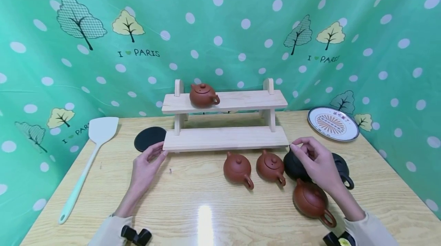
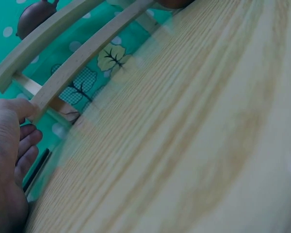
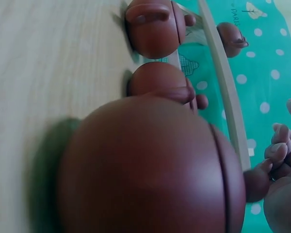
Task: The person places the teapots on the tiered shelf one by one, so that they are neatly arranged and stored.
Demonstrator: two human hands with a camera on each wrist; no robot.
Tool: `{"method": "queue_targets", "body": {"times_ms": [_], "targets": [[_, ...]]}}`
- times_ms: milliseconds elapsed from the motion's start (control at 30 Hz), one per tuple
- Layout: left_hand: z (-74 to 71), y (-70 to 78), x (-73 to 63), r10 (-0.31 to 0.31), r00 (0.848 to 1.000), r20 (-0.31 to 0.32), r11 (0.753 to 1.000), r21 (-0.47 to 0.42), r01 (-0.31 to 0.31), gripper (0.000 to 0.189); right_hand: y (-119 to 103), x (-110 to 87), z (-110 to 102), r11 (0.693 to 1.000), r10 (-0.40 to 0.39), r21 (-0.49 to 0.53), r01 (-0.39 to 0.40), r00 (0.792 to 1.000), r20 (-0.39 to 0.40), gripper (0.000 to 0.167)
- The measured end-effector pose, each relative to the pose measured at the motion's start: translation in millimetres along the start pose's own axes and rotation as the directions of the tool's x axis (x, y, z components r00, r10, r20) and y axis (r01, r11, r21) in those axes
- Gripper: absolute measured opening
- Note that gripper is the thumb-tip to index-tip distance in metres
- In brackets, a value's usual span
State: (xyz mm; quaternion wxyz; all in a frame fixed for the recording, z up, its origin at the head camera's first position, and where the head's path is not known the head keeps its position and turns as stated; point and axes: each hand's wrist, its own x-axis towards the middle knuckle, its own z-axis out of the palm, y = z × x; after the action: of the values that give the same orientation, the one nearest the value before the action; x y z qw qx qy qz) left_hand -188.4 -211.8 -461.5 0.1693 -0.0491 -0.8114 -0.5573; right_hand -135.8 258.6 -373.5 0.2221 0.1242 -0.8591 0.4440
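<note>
A two-tier wooden display rack (image 1: pixel 225 137) stands at the back of the table. My left hand (image 1: pixel 147 165) grips the left end of its lower shelf, thumb at the front edge. At the right end of that shelf, my right hand (image 1: pixel 318 163) pinches the corner with thumb and curled fingers, above a black teapot (image 1: pixel 293 165) that it partly hides. A reddish-brown teapot (image 1: pixel 203 96) sits on the upper shelf. In front of the rack are two more brown teapots (image 1: pixel 237 168) (image 1: pixel 270 166). Another brown teapot (image 1: pixel 310 199), large in the right wrist view, lies nearest the right forearm.
A second black teapot (image 1: pixel 340 165) is partly hidden behind the right hand. A patterned plate (image 1: pixel 333 124) stands at the back right. Left of the rack lie a black round disc (image 1: pixel 149 139) and a white spatula (image 1: pixel 102 129) with a pale green handle. A green curtain (image 1: pixel 220 28) hangs behind.
</note>
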Motion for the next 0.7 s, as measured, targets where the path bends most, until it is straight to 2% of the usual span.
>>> {"method": "queue_targets", "body": {"times_ms": [367, 700], "targets": [[0.7, 0.0, 0.6, -0.01, 1.0, 0.006, 1.0, 0.013, 0.01, 0.039, 10.6, -29.8, -17.8, 0.994, 0.082, -0.067, -0.083, 0.996, -0.018, 0.013], [1.0, 2.7, 0.1, -0.01, 1.0, 0.003, 1.0, -0.011, 0.01, 0.038, 14.9, -54.8, -27.3, 0.994, 0.077, -0.077, -0.078, 0.997, -0.019, 0.02]]}}
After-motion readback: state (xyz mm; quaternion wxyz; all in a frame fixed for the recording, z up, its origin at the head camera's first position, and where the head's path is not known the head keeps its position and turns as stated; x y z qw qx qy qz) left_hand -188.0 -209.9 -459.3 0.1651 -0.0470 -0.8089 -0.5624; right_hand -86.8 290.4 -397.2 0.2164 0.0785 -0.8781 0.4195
